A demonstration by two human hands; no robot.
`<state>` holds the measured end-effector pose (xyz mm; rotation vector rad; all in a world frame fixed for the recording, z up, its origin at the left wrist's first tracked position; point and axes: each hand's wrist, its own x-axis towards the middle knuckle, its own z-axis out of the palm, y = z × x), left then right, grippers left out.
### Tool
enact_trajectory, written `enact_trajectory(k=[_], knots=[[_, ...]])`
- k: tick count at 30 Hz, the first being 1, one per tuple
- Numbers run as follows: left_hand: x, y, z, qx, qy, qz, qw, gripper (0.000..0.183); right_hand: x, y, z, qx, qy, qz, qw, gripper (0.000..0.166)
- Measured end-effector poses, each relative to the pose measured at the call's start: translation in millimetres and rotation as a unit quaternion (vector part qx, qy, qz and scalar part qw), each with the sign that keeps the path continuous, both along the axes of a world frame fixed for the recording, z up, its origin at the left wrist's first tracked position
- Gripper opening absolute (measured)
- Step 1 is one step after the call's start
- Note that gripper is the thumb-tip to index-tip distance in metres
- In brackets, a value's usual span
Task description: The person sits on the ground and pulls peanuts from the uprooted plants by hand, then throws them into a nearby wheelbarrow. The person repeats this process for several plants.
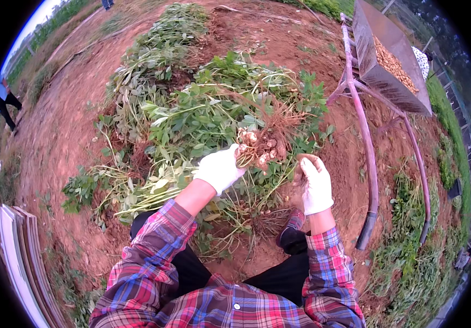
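Observation:
My left hand (220,169), in a white glove, grips a bunch of peanut plants just below their roots. Soil-dusted peanut pods (271,152) and thin reddish roots (280,119) stick out past its fingers. To the right of the bunch, apart from the pods, is my right hand (317,184), gloved in white with soil-stained fingers. Its fingers curl towards the thumb; whether something small is between them cannot be made out. Under and beyond both hands spreads a heap of uprooted, leafy peanut plants (202,108) on reddish soil.
At the upper right stands a wheelbarrow with a metal tray (366,71) holding loose peanuts (393,65); its handles (362,139) reach towards my right side. Stacked flat boards (24,262) lie at lower left. One person (6,100) is at the far left. Cut greenery (407,262) lies at right.

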<state>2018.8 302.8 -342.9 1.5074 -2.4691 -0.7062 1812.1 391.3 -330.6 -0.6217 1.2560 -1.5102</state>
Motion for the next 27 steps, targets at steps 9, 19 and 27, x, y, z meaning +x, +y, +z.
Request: enact_trajectory(k=[9, 19, 27], knots=[[-3, 13, -7, -0.001, -0.045, -0.064, 0.997, 0.037, 20, -11, -24, -0.08, 0.312, -0.009, 0.947, 0.04], [6, 8, -11, 0.033, -0.033, -0.086, 0.995, 0.045, -3, -9, -17, 0.055, 0.043, 0.101, 0.992, 0.018], [4, 7, -4, 0.039, -0.049, -0.075, 0.995, 0.037, -2, -5, 12, 0.074, -0.204, -0.038, 0.975, 0.013]])
